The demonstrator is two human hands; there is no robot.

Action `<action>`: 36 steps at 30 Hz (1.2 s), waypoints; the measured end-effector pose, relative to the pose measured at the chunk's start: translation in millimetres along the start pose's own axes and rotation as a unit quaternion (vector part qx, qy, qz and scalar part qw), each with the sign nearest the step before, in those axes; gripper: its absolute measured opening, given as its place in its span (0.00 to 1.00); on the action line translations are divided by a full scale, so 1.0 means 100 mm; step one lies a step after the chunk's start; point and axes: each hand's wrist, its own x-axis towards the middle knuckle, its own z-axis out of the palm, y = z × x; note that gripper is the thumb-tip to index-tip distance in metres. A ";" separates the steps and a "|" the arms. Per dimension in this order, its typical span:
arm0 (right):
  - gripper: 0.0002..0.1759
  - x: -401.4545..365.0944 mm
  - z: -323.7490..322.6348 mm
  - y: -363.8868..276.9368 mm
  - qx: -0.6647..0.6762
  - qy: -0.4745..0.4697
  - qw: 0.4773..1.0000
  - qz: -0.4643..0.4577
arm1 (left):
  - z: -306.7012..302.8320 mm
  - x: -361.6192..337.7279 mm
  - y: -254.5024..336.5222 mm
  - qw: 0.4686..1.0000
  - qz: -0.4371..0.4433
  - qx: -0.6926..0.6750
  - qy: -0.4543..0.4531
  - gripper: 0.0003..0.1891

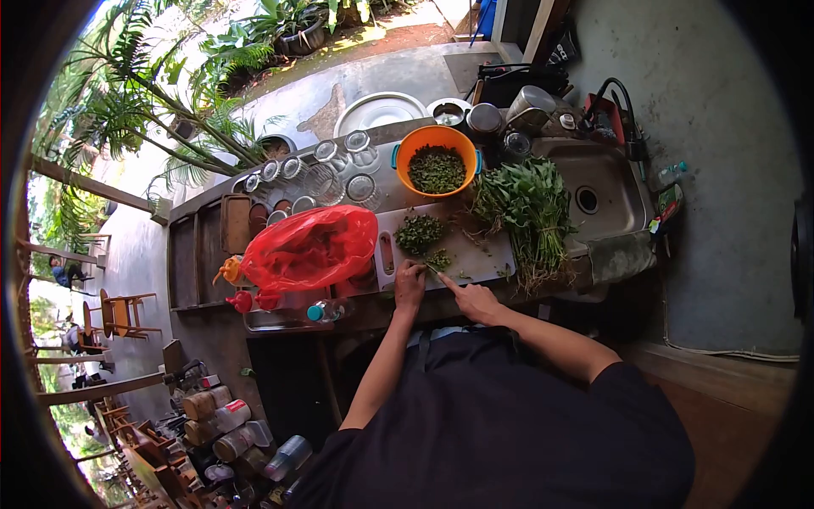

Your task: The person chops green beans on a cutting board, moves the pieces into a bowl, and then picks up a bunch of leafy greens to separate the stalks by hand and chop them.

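In the head view, my right hand is closed round the handle of a knife, its blade pointing toward my left hand. The fingers of my left hand are curled over the near edge of a white cutting board, against a small bunch of leafy greens; the fingertips are partly hidden. Just beyond lies a heap of chopped greens. An orange colander with blue handles stands behind the board, chopped greens inside it. Uncut leafy greens with roots lie across the board's right side.
A red plastic bag sits left of the board, beside a bottle with a blue cap. Several upturned glasses stand behind the bag. At the right is a metal sink with a cloth over its front edge.
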 end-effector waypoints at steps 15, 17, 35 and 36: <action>0.47 0.07 0.22 0.11 -0.011 0.037 0.999 -0.005 | -0.03 -0.02 0.04 0.999 -0.043 -0.024 0.012 0.06; 0.46 -0.03 0.21 0.18 -0.024 0.043 0.999 -0.022 | -0.02 0.00 0.03 0.998 -0.061 -0.034 0.010 0.05; 0.41 -0.13 -0.07 -0.03 -0.013 0.011 1.000 0.010 | -0.07 -0.01 0.04 1.000 -0.001 0.013 -0.004 0.07; 0.41 -0.11 -0.07 -0.05 -0.013 0.010 1.000 0.009 | -0.07 -0.01 0.04 1.000 0.003 0.018 -0.001 0.07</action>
